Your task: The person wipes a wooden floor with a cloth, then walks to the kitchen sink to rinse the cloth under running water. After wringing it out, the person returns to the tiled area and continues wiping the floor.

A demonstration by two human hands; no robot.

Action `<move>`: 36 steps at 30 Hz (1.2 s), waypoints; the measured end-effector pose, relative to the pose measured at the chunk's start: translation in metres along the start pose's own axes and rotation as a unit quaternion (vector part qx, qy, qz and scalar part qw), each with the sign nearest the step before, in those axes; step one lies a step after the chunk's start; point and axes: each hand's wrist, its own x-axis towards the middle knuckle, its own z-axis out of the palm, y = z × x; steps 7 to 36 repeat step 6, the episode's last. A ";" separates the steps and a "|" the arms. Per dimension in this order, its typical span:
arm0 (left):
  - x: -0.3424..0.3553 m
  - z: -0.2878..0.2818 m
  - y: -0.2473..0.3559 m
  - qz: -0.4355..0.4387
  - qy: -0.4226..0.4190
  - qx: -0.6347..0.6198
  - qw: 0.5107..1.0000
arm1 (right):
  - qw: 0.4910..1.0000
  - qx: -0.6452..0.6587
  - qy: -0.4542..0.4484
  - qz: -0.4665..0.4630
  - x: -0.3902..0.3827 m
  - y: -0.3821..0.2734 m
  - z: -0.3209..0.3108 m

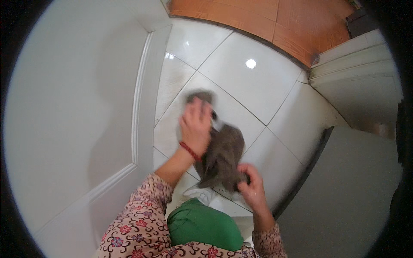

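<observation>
A crumpled grey-brown cloth (223, 148), possibly a garment, is stretched between my two hands, with a small white patch near its upper part. Its exact kind is blurred. My left hand (195, 127), a red braided band at its wrist, grips the far end; the fingers are smeared by motion. At the near right corner, my right hand (253, 187) pinches the cloth between thumb and fingers. Whether the cloth touches the floor below cannot be made out.
White glossy tiles (241, 92) cover the floor. A white panelled door (86, 107) stands at left, a grey flat-sided object (344, 189) at right. Beyond a dark threshold strip lies an orange-brown floor (258, 21). My green-clad knee (204, 223) is below.
</observation>
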 end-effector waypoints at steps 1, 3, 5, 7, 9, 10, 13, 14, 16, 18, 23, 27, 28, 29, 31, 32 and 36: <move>0.005 0.012 -0.026 -0.046 -0.023 0.088 0.995 | 0.997 -0.029 0.017 -0.062 0.022 -0.002 0.007; -0.005 0.030 -0.070 -0.176 -0.137 0.139 0.965 | 0.991 -0.101 0.005 -0.090 0.057 -0.008 0.028; -0.026 0.029 -0.083 -0.190 -0.212 0.181 0.942 | 0.978 -0.170 -0.091 -0.082 0.080 0.006 0.048; -0.035 0.031 -0.084 -0.237 -0.253 0.150 0.926 | 0.970 -0.204 -0.129 0.010 0.078 0.002 0.054; -0.035 0.031 -0.084 -0.237 -0.253 0.150 0.926 | 0.970 -0.204 -0.129 0.010 0.078 0.002 0.054; -0.035 0.031 -0.084 -0.237 -0.253 0.150 0.926 | 0.970 -0.204 -0.129 0.010 0.078 0.002 0.054; -0.035 0.031 -0.084 -0.237 -0.253 0.150 0.926 | 0.970 -0.204 -0.129 0.010 0.078 0.002 0.054; -0.035 0.031 -0.084 -0.237 -0.253 0.150 0.926 | 0.970 -0.204 -0.129 0.010 0.078 0.002 0.054; -0.035 0.031 -0.084 -0.237 -0.253 0.150 0.926 | 0.970 -0.204 -0.129 0.010 0.078 0.002 0.054; -0.035 0.031 -0.084 -0.237 -0.253 0.150 0.926 | 0.970 -0.204 -0.129 0.010 0.078 0.002 0.054; -0.035 0.031 -0.084 -0.237 -0.253 0.150 0.926 | 0.970 -0.204 -0.129 0.010 0.078 0.002 0.054; -0.035 0.031 -0.084 -0.237 -0.253 0.150 0.926 | 0.970 -0.204 -0.129 0.010 0.078 0.002 0.054; -0.035 0.031 -0.084 -0.237 -0.253 0.150 0.926 | 0.970 -0.204 -0.129 0.010 0.078 0.002 0.054; -0.035 0.031 -0.084 -0.237 -0.253 0.150 0.926 | 0.970 -0.204 -0.129 0.010 0.078 0.002 0.054; -0.035 0.031 -0.084 -0.237 -0.253 0.150 0.926 | 0.970 -0.204 -0.129 0.010 0.078 0.002 0.054; -0.035 0.031 -0.084 -0.237 -0.253 0.150 0.926 | 0.970 -0.204 -0.129 0.010 0.078 0.002 0.054; -0.035 0.031 -0.084 -0.237 -0.253 0.150 0.926 | 0.970 -0.204 -0.129 0.010 0.078 0.002 0.054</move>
